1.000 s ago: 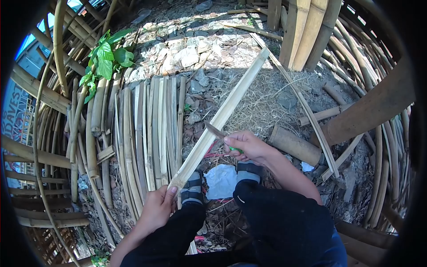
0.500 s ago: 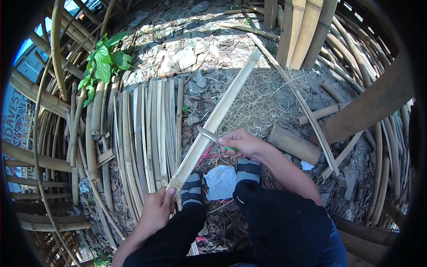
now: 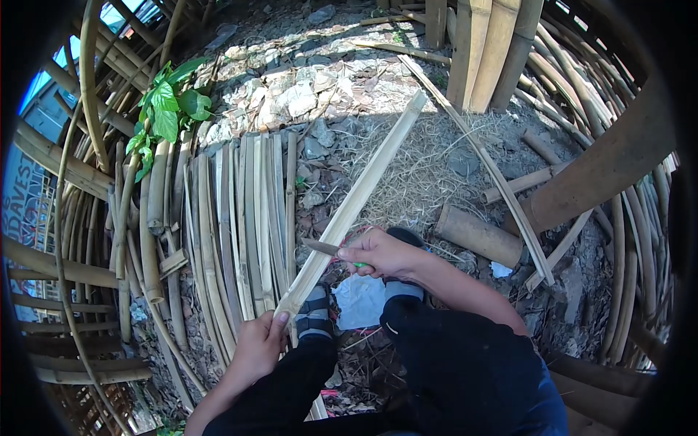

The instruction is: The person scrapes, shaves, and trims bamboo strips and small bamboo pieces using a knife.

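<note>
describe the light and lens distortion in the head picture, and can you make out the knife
Head view: wide-angle curving toward the edges, corners black; head view: bright sun nearly washes out the pale rocks, while the right hand and most of the bamboo strip sit in shade; head view: the knife has a readable outline, though its handle is mostly covered.

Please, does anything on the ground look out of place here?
Yes, perhaps the crumpled white sheet between the person's feet: unlike the bamboo lying around, it looks like litter. I cannot tell whether it is paper or plastic.
</note>
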The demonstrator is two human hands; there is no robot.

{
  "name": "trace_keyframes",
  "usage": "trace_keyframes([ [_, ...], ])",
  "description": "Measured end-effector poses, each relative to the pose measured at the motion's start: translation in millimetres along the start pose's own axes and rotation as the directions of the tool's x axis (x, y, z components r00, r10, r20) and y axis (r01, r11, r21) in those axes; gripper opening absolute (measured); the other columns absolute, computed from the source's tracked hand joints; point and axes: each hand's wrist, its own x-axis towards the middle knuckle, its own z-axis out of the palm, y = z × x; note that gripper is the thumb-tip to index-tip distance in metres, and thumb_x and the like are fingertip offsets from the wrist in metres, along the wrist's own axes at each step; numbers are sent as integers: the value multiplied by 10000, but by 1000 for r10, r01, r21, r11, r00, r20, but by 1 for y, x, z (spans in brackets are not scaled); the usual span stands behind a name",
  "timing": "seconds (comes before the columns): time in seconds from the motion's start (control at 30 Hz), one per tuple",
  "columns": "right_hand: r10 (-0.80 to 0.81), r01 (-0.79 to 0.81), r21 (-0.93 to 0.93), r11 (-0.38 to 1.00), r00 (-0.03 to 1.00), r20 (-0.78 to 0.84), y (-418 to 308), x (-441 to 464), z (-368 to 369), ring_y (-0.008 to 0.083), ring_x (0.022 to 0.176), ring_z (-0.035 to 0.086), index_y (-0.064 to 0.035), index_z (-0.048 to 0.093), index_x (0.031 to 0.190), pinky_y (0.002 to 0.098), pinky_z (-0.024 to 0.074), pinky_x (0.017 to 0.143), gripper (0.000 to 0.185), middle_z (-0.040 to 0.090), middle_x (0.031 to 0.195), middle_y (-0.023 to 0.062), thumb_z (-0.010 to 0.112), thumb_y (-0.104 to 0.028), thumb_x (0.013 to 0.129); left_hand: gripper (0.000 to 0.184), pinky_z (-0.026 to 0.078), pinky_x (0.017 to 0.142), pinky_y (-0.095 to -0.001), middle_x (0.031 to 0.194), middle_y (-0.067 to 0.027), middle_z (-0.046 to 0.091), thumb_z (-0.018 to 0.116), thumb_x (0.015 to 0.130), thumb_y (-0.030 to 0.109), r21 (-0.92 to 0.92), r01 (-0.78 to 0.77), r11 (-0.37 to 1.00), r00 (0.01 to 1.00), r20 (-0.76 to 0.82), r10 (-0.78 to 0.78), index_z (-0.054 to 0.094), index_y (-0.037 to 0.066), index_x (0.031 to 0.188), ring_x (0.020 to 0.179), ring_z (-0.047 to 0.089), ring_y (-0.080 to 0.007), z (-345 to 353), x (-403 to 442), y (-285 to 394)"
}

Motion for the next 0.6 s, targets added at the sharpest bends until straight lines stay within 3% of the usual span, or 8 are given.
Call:
trace_keyframes([
  [0.1, -41, 41, 7, 999, 999, 4, 2, 6, -15, 26, 444, 347, -50, 629, 834, 200, 238, 405, 387, 449, 557, -59, 606, -392, 1013, 376, 373, 504, -254, 636, 23, 457, 484, 1080, 268, 39, 13, 999, 1000, 3, -13, 551, -3, 828, 532, 431, -69, -1, -1, 1],
  [0.17, -69, 79, 40, 996, 976, -208, -9, 1, -25, 20, 441, 344, -60, 619, 828, 201, 233, 400, 396, 450, 568, -63, 596, -408, 1014, 386, 379, 502, -256, 631, 19, 469, 490, 1078, 275, -31, 15, 999, 1000, -22, -16, 561, -9, 827, 532, 444, -68, -2, -1, -6],
  [0.27, 1, 10, 34, 999, 953, -302, -10, 4, -67, 15, 441, 343, -75, 605, 818, 202, 228, 395, 403, 443, 576, -67, 570, -418, 1025, 387, 383, 501, -258, 626, 19, 471, 492, 1077, 273, 27, 30, 999, 999, -29, -29, 569, -14, 830, 529, 445, -67, -3, -4, -2],
  [0.4, -7, 24, 42, 999, 932, -362, -11, 1, -53, 16, 434, 334, -82, 593, 809, 207, 221, 391, 405, 438, 581, -69, 552, -417, 1032, 383, 387, 501, -260, 632, 19, 475, 489, 1078, 270, 37, 33, 999, 999, -34, -32, 572, -14, 836, 530, 445, -67, 0, 3, -7],
  [0.47, 13, -4, 28, 1000, 946, -323, -6, 1, -29, 21, 439, 332, -72, 595, 807, 210, 229, 392, 402, 441, 583, -64, 562, -404, 1031, 376, 379, 497, -267, 609, 22, 467, 493, 1076, 264, 55, -6, 998, 999, -43, 8, 567, -12, 832, 526, 429, -64, 3, 6, -10],
  [0.53, -41, 43, 14, 999, 993, -108, 6, 3, -4, 29, 459, 339, -58, 606, 802, 206, 247, 413, 398, 444, 583, -57, 577, -384, 1029, 371, 375, 493, -283, 590, 16, 464, 498, 1072, 259, 113, -28, 993, 999, -31, 32, 565, -14, 830, 520, 421, -72, 4, 3, 4],
  [0.6, -2, 1, -18, 1000, 998, -63, 9, 0, 19, 31, 469, 342, -51, 612, 801, 206, 256, 428, 399, 445, 582, -54, 582, -378, 1028, 366, 371, 490, -299, 572, 9, 461, 504, 1069, 254, 168, -49, 984, 998, -22, 54, 563, -15, 828, 514, 414, -79, 6, 1, 11],
])
